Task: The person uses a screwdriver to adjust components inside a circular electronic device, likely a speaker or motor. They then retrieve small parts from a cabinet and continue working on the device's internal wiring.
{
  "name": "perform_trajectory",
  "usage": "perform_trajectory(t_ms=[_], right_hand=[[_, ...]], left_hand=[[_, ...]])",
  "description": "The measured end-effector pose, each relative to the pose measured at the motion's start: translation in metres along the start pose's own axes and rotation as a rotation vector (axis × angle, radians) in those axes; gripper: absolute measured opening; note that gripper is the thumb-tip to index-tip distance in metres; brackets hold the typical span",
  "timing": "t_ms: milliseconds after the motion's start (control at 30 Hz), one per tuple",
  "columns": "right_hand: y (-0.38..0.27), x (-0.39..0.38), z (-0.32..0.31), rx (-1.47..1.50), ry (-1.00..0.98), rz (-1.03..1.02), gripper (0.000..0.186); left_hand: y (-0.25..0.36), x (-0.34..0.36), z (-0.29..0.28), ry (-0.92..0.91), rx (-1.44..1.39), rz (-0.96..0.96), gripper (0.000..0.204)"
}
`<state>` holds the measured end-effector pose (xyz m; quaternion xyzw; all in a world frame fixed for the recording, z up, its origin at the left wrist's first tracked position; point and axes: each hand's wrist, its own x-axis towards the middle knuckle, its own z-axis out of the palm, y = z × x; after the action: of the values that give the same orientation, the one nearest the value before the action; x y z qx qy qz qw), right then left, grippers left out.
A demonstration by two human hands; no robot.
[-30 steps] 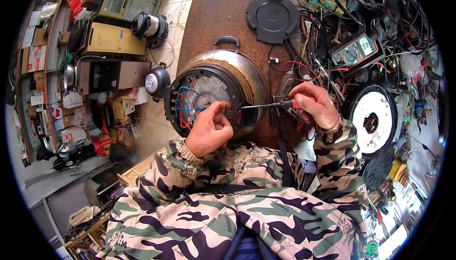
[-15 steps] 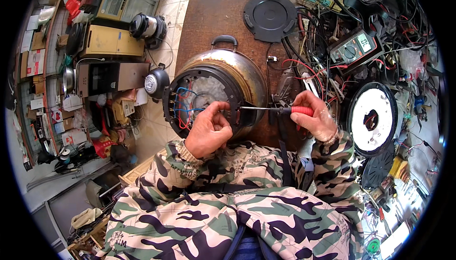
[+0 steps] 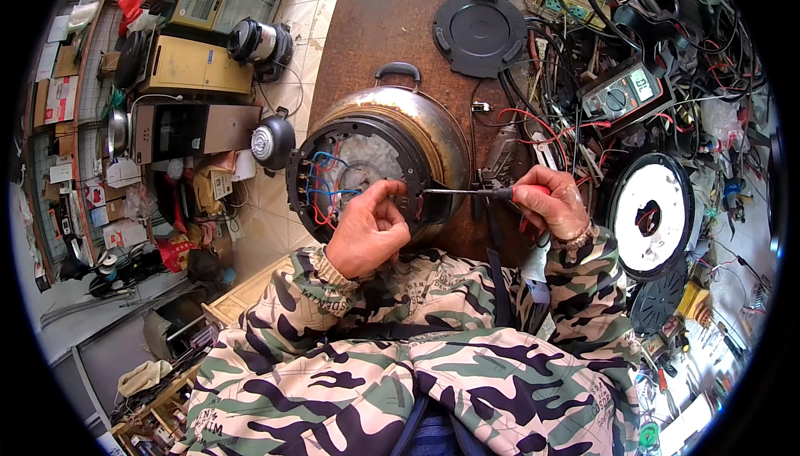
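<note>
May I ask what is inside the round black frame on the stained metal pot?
Blue wires, red wires and a mottled whitish surface; whatever the left hand covers is hidden.

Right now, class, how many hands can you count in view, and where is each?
2: the left hand at the black ring on the pot, the right hand gripping the screwdriver.
</note>
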<state>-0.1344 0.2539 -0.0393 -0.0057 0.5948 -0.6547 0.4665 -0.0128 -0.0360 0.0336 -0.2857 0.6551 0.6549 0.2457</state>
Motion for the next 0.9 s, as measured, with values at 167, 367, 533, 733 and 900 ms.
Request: perform_trajectory(t_ms=[167, 367, 533, 733, 900], right_hand=[[0.005, 0.007, 0.001, -0.118, 0.066, -0.077, 0.036], [-0.011, -0.005, 0.007, -0.123, 0.094, -0.024, 0.036], [0.003, 0.002, 0.006, -0.121, 0.096, -0.036, 0.040], [0.008, 0.004, 0.011, 0.030, 0.115, -0.072, 0.036], [0.013, 0.004, 0.014, 0.066, 0.141, -0.091, 0.033]], left_hand=[[-0.001, 0.001, 0.000, -0.012, 0.028, 0.009, 0.056], [-0.002, -0.004, 0.001, 0.016, 0.006, 0.005, 0.055], [0.002, -0.010, 0.004, 0.058, -0.011, 0.023, 0.048], [0.006, 0.011, -0.005, 0.321, 0.423, 0.285, 0.025], [0.014, 0.021, -0.006, 0.320, 0.547, 0.322, 0.026]])
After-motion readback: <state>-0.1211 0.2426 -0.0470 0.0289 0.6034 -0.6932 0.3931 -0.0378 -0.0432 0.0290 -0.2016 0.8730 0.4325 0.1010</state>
